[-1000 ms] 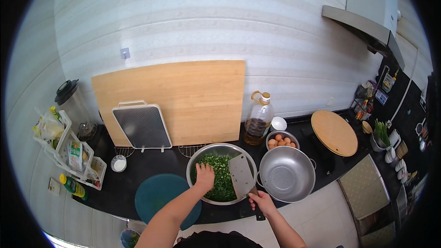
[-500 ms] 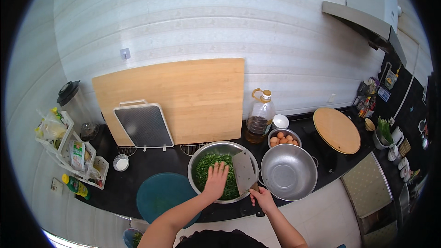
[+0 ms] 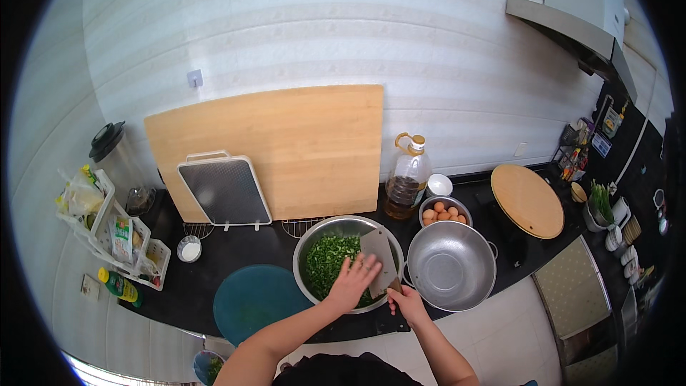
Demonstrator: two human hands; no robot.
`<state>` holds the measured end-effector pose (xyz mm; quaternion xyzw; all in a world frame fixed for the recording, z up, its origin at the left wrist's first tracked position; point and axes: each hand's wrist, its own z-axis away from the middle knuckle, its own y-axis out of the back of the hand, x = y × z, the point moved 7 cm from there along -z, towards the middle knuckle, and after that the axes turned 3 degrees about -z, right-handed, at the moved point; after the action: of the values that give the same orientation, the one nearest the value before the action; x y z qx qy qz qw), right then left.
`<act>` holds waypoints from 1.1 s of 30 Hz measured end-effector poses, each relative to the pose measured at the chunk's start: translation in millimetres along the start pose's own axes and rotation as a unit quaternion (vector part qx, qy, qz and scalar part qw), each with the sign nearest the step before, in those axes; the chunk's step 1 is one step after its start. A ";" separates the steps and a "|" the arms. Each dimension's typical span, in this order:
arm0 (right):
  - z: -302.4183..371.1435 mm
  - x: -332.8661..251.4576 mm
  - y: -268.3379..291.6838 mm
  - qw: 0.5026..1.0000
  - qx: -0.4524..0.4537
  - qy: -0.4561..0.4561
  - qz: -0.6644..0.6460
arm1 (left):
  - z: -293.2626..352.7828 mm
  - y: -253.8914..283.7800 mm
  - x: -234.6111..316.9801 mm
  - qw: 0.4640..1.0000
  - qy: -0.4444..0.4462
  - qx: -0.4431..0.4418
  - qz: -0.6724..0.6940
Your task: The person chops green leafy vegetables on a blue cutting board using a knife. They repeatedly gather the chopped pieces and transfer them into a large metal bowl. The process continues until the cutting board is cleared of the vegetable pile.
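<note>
My right hand [image 3: 409, 305] grips the handle of a wide cleaver [image 3: 386, 266], whose blade reaches tilted over the right part of a steel bowl [image 3: 301, 261]. Chopped green leaves [image 3: 325, 261] fill much of that bowl. Fingers spread, my left hand [image 3: 351, 284] lies over the greens with its fingertips at the blade's face; whether they press on it I cannot tell. A teal round board [image 3: 250, 300] is on the counter to the left of the bowl. Just right of the cleaver stands a two-handled metal basin [image 3: 449, 268].
Behind the basin are a bowl of brown eggs [image 3: 444, 213], a white cup [image 3: 439, 185] and a large oil bottle [image 3: 406, 182]. A big wooden board [image 3: 307, 150] and a dark cutting board [image 3: 227, 189] lean on the wall. A white rack [image 3: 132, 250] stands left, near a small glass bowl [image 3: 189, 249].
My left hand has shifted right, from the middle of the greens to the cleaver's blade. The right hand keeps its hold on the handle.
</note>
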<state>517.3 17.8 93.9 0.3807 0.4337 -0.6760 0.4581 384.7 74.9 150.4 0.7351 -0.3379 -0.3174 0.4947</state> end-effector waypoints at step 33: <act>-22.2 -12.8 -15.1 0.997 0.034 0.064 0.000 | 16.2 -2.8 0.0 0.994 0.083 -0.064 0.029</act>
<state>509.3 45.3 101.8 0.4390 0.4391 -0.6641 0.4165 372.2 67.4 142.7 0.7154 -0.2962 -0.2621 0.5760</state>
